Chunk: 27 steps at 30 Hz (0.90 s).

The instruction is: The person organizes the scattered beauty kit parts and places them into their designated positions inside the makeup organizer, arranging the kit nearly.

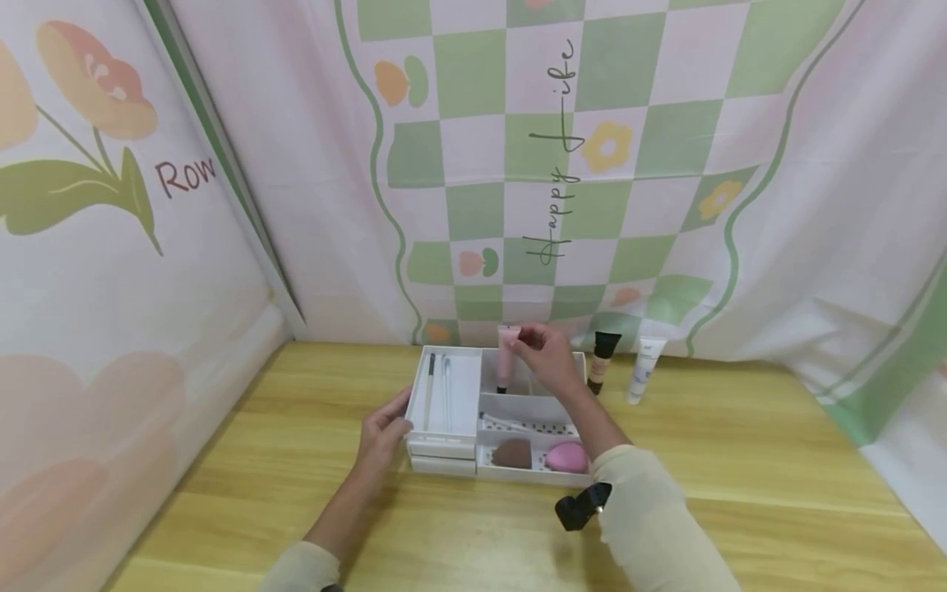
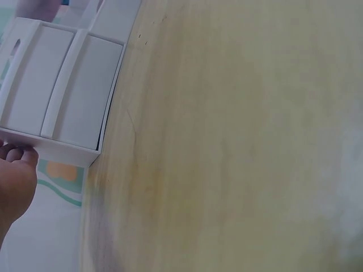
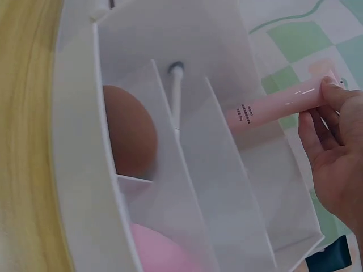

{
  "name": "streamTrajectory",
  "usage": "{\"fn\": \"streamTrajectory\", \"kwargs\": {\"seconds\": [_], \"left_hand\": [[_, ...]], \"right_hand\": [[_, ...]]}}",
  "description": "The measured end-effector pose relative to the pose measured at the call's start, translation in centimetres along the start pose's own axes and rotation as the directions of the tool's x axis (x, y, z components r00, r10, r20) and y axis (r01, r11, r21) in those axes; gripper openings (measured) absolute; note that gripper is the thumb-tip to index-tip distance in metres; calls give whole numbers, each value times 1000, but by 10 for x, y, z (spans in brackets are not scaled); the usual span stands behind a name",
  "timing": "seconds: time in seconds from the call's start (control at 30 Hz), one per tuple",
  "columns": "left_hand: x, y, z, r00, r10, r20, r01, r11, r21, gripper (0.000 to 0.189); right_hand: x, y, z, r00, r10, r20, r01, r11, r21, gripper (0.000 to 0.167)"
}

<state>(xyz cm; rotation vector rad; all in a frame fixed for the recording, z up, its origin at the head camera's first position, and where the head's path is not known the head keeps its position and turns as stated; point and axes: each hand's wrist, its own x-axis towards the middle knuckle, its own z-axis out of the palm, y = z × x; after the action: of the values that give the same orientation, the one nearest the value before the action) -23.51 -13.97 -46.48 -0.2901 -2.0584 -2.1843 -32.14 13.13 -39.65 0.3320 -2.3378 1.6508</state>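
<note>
A white desktop organizer (image 1: 444, 445) stands on the table, with drawers at its left front and divided compartments at its right. My right hand (image 1: 549, 355) pinches a pink squeeze tube (image 1: 506, 362) by its flat top end. Its black cap end points down into the rear compartment; in the right wrist view the tube (image 3: 278, 106) passes behind a divider, hiding the cap. My left hand (image 1: 382, 430) rests against the organizer's left side; in the left wrist view its fingertips touch the side wall beside the drawers (image 2: 85, 90).
Two brushes (image 1: 430, 390) lie on the organizer's top left. A white-handled brush (image 1: 510, 423) lies in the middle compartment. Brown (image 1: 513, 453) and pink (image 1: 567, 457) makeup sponges sit in front. A black-capped tube (image 1: 602, 362) and a white tube (image 1: 646, 370) stand at right.
</note>
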Motion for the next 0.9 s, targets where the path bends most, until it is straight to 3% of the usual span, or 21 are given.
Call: {"fn": "streamTrajectory", "kwargs": {"seconds": [0.9], "left_hand": [[-1,2,0,1000,-12,-1,12,1000,22,62]], "right_hand": [[-14,17,23,996,2,84,3,998,-56,26]]}}
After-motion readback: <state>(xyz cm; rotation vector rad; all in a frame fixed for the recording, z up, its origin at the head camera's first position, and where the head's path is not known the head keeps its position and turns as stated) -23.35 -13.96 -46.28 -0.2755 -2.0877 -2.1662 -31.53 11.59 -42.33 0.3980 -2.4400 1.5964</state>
